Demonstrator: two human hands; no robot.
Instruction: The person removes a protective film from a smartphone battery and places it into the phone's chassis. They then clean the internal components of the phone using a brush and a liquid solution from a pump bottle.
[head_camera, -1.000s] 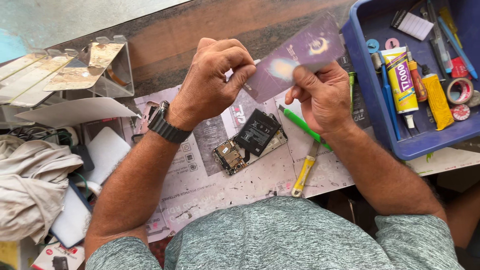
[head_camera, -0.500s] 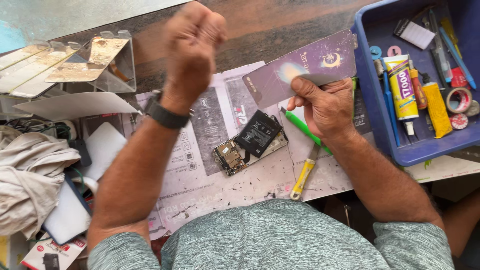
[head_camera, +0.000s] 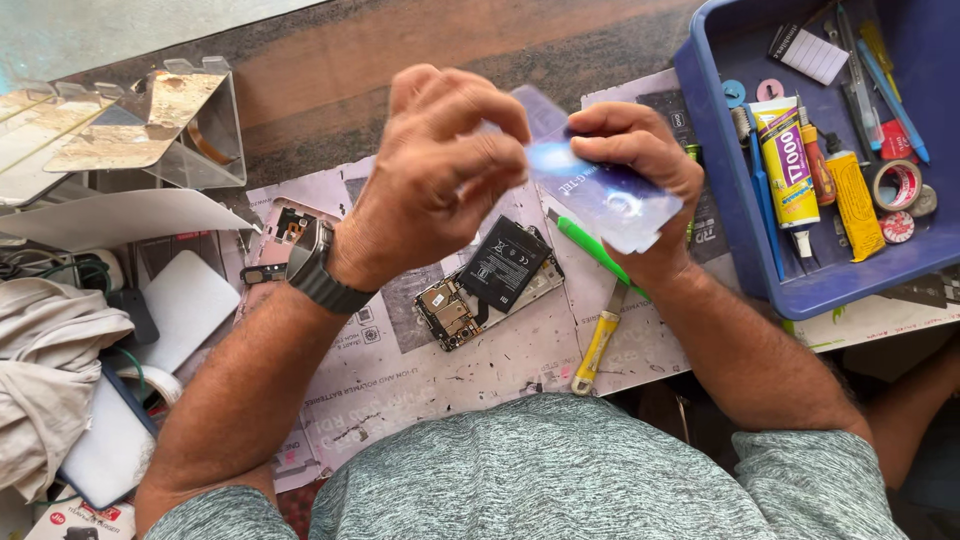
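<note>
Head view: both hands meet above the bench (head_camera: 400, 50), over a printed work mat (head_camera: 420, 370). The right hand (head_camera: 640, 160) has its grip closed on a glossy purple-blue card (head_camera: 610, 200), thumb on top, the card slanting toward four o'clock. The left hand (head_camera: 440, 170), a dark watch (head_camera: 315, 265) on its wrist, pinches the card's upper edge with curled fingers; its grip is closed on the card too. Below the hands, at six o'clock from the card, an opened phone (head_camera: 490, 285) lies on the mat with its black battery showing. Just beside it, toward three o'clock, lie a green tool (head_camera: 585, 245) and a yellow-handled knife (head_camera: 598, 340). At two o'clock from the hands a blue tray (head_camera: 730, 240) holds a glue tube (head_camera: 785, 165) and tape rolls (head_camera: 895, 185). At nine o'clock stands a clear plastic stand (head_camera: 215, 140).
</note>
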